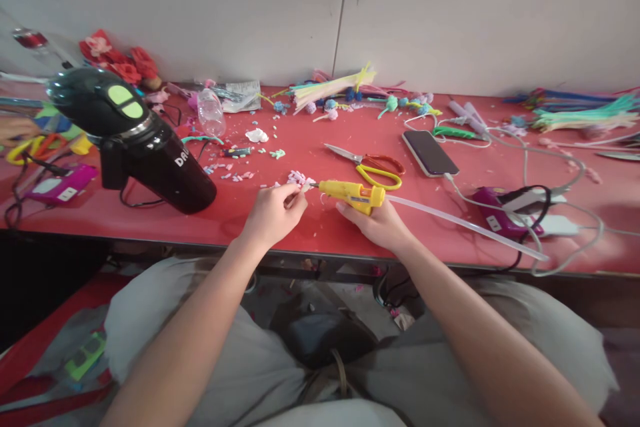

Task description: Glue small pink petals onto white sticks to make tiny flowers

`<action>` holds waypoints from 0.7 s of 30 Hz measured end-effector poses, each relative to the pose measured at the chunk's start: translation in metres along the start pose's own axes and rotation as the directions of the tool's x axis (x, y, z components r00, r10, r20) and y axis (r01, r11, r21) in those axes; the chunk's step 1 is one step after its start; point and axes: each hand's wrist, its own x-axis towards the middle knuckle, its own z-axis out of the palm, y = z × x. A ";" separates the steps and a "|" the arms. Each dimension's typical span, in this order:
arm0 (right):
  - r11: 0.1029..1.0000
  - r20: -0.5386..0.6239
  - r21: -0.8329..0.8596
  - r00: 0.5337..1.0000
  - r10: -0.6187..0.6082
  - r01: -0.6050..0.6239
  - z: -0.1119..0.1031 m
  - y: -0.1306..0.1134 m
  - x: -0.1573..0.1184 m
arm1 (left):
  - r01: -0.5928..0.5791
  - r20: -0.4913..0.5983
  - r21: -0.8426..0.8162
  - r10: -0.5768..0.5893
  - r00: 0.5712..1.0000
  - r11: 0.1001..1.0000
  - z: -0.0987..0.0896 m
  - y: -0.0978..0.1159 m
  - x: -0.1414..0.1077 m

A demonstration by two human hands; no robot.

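My right hand [377, 220] is wrapped around the handle of a yellow hot glue gun [350, 193], its nozzle pointing left. A long translucent glue stick [465, 225] trails from the gun's back end. With fingertips pinched, my left hand [280, 210] holds a small pale piece [308, 185] right at the nozzle; its exact kind is too small to tell. Just behind those fingertips lies a heap of pink and white short cut bits [299, 177]. Scissors [370, 163] with red and yellow handles rest beyond the glue gun.
A black tumbler [165, 160] stands at left. A phone [430, 153] on a cable lies at right, near a purple power strip [500, 213]. Pipe cleaners [333, 87] line the wall, and a clear plastic bottle [211, 112] lies behind the tumbler. The red table's [280, 240] front edge is close.
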 end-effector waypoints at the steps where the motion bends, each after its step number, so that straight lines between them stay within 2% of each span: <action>1: 1.000 0.000 0.001 1.000 0.001 -0.001 0.000 0.000 0.000 | 0.000 0.000 -0.002 0.000 1.000 1.000 0.000 0.000 0.000; 15: 1.000 -0.024 -0.015 1.000 -0.009 0.009 0.000 -0.003 0.001 | 0.006 0.017 -0.004 -0.006 1.000 1.000 -0.004 0.003 -0.002; 21: 0.986 -0.108 -0.153 0.993 0.050 -0.066 -0.010 -0.004 0.006 | 0.001 -0.013 0.026 -0.001 1.000 1.000 -0.015 0.003 -0.002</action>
